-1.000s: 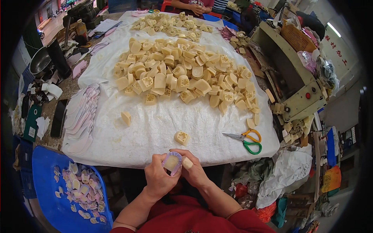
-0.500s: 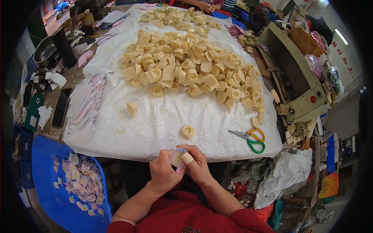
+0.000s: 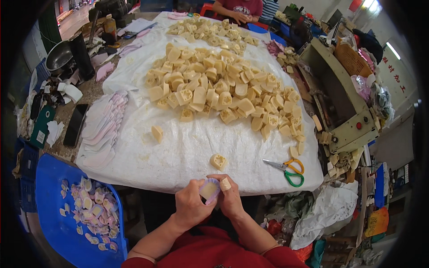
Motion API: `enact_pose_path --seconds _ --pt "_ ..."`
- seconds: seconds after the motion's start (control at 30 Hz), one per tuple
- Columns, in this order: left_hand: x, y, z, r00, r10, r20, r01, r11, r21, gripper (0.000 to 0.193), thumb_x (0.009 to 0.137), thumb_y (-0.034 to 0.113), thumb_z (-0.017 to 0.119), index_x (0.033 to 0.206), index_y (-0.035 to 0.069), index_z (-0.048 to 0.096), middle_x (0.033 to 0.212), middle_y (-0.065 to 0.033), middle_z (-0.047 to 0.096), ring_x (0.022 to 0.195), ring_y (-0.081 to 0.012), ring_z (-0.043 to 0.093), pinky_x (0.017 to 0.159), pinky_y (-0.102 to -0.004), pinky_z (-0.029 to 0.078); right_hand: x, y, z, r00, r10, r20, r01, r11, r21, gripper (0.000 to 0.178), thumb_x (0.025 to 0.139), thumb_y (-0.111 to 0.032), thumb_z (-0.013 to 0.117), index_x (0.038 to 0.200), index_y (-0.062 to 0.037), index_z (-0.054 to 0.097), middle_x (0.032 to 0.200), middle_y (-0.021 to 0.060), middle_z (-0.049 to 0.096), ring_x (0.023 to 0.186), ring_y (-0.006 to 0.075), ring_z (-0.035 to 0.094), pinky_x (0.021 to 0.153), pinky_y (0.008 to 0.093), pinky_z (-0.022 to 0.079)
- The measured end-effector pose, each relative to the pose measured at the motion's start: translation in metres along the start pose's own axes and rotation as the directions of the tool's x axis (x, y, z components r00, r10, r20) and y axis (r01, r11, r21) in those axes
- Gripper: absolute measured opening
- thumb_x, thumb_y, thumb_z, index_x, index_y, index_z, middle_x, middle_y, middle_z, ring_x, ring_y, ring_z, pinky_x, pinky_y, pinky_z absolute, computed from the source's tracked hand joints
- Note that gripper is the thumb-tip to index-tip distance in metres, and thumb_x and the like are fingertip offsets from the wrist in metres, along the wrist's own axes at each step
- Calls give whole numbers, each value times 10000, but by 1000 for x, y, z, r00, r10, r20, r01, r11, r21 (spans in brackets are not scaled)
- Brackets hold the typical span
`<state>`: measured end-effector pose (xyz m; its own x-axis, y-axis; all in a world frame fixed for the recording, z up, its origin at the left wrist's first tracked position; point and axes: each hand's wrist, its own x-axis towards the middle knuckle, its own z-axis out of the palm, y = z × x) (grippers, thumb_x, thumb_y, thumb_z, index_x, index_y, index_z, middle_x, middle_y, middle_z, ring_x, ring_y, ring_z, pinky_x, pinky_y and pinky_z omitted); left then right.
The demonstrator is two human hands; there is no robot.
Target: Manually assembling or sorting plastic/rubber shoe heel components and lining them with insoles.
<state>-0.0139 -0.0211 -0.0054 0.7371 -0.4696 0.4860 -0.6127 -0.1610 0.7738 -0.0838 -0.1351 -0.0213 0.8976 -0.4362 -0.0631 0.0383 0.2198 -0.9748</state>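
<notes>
Near the table's front edge, my left hand (image 3: 191, 201) is closed round a small cream shoe heel (image 3: 208, 191) with a scalloped lilac covering along its rim. My right hand (image 3: 229, 196) grips the same heel from the other side, its taped thumb (image 3: 225, 183) by the rim. Just beyond my hands a bare cream heel (image 3: 218, 161) sits on the white cloth (image 3: 187, 147), its hollowed side showing. Another single heel (image 3: 157, 134) lies farther left. Scissors (image 3: 288, 170) with one orange and one green handle rest to the right, blades pointing left.
A large heap of bare heels (image 3: 210, 85) covers the table's middle. Stacked pink-white cut pieces (image 3: 103, 125) and a phone (image 3: 75, 126) lie left. A blue tub (image 3: 51, 196) holds covered heels. A metal machine (image 3: 344, 116) stands right. Another person's hands (image 3: 241, 18) show at the far end.
The whole view has shifted a little, with the table lower in it. Both hands keep hold of the covered heel, whose face is now turned more upward.
</notes>
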Motion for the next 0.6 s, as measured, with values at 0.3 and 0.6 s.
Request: enact_pose_path --seconds 0.3,0.6 --pt "-1 2 2 999 37 -14 -37 999 2 383 643 127 774 912 22 523 702 -141 602 601 -307 628 517 -366 501 4 -7 1 997 80 21 -83 987 138 266 959 -250 500 1021 -5 583 947 42 599 858 103 543 782 255 446" --pt "-2 0 1 998 -5 65 6 1000 -18 439 634 124 798 942 15 505 747 -143 611 633 -303 640 553 -354 518 5 -4 -1 998 68 -1 -68 990 127 269 957 -256 506 1016 -6 584 923 38 604 851 95 544 772 249 452"
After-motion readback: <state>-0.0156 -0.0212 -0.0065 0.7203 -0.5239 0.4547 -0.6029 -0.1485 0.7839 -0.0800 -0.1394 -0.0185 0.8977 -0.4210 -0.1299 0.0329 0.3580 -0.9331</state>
